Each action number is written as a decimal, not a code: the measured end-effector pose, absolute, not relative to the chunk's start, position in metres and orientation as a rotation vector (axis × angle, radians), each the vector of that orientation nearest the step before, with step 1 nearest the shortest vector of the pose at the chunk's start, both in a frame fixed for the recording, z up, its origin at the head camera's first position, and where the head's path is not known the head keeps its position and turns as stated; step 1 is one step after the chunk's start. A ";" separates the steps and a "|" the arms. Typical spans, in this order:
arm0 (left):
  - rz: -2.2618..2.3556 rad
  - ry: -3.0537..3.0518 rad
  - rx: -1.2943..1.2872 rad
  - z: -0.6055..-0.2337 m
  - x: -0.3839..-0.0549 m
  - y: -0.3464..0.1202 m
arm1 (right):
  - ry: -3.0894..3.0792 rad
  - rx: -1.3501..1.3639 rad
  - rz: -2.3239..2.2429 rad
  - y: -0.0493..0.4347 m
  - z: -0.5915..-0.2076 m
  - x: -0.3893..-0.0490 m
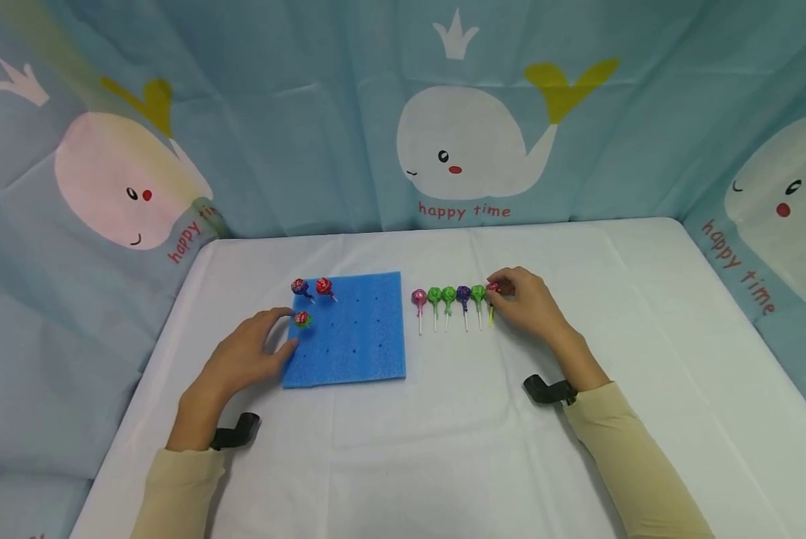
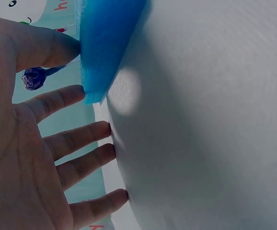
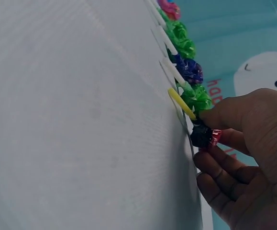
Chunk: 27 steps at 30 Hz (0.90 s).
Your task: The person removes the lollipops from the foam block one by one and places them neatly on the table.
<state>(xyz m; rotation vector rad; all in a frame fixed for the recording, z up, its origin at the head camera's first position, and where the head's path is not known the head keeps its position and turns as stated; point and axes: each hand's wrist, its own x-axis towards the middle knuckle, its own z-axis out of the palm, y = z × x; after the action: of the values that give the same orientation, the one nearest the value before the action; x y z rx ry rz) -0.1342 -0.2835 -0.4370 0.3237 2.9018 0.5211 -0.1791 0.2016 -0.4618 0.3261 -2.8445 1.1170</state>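
My left hand point(image 1: 244, 355) rests at the left edge of a blue foam board point(image 1: 369, 363), its fingers spread and thumb and forefinger touching the board in the left wrist view. Three lollipops stand in the board: a dark blue one point(image 1: 299, 287), a red one point(image 1: 324, 286) and a red-and-green one point(image 1: 301, 320) between my left thumb and forefinger. At the right end of a row, my right hand point(image 1: 527, 299) pinches a lollipop with a yellow stick point(image 3: 181, 103) and a dark and red wrapper point(image 3: 202, 136). Its fingers partly hide the head.
Left of my right hand, lollipops lie side by side on the white tablecloth: a pink one point(image 1: 419, 298), several green ones point(image 1: 478, 293) and a purple one point(image 1: 463, 293). Small holes dot the board. A blue whale-print curtain point(image 1: 349, 165) hangs behind the table.
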 end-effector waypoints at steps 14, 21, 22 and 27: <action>0.512 2.893 0.270 -0.438 -0.133 -0.283 | -2.953 0.373 1.053 0.205 -0.451 -0.183; 0.511 2.894 0.288 -0.436 -0.134 -0.284 | -2.989 0.386 0.991 0.206 -0.440 -0.182; 0.510 2.889 0.287 -0.436 -0.135 -0.283 | -2.990 0.385 0.989 0.207 -0.439 -0.182; 0.517 2.877 0.273 -0.436 -0.133 -0.284 | -2.959 0.387 0.991 0.207 -0.436 -0.180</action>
<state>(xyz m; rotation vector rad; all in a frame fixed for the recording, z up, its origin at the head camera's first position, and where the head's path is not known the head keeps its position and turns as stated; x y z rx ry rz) -0.1331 -0.2841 -0.4362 0.2728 2.8768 0.5170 -0.1805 0.2065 -0.4360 0.3865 -2.9593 0.9909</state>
